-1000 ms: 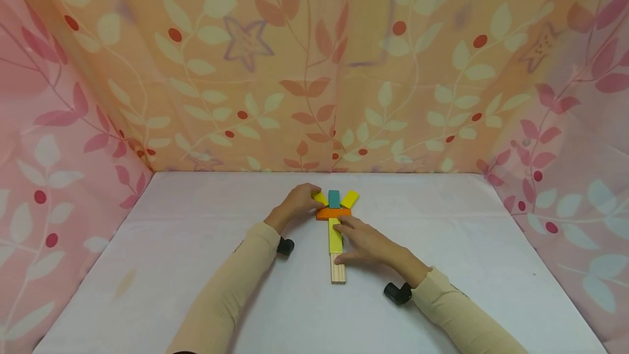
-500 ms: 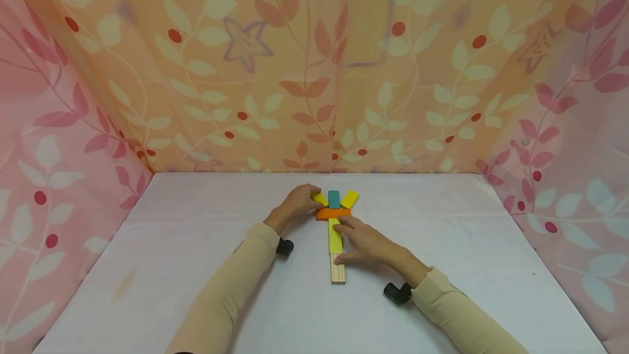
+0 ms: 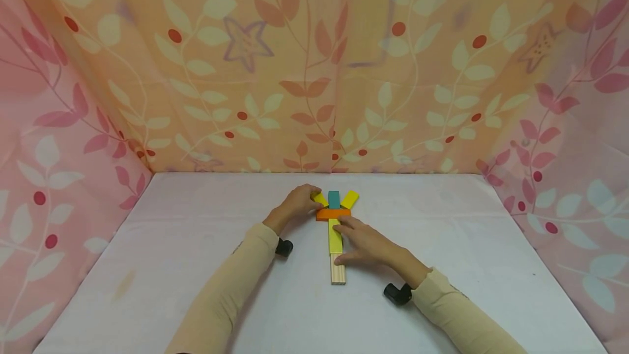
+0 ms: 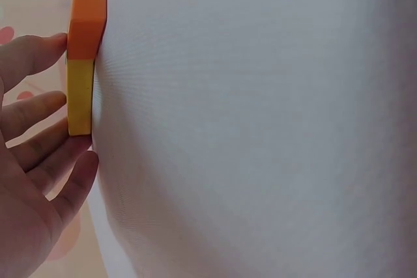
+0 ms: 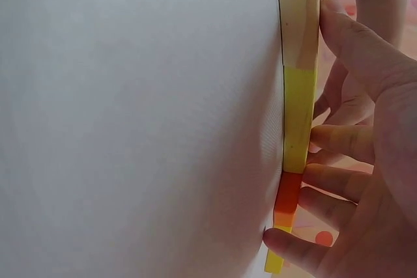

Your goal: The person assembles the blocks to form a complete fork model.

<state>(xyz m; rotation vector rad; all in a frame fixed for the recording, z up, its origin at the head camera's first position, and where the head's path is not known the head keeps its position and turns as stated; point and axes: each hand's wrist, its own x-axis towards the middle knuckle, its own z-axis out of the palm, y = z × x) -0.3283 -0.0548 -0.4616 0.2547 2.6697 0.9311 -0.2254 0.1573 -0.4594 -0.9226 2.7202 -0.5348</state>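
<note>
Flat wooden blocks lie in a line on the white cloth. Nearest is a plain wood block, then a long yellow block and a crosswise orange block. Beyond the orange one fan out a teal block, a right yellow block and a left yellow block. My left hand touches the left yellow block with loosely spread fingers, partly hiding it; its thumb is by the orange block. My right hand rests spread fingertips along the row, its thumb on the plain wood block.
A white cloth-covered table spreads around the blocks. Patterned curtains enclose it at the back and both sides. Black wrist cameras sit at the left wrist and the right wrist.
</note>
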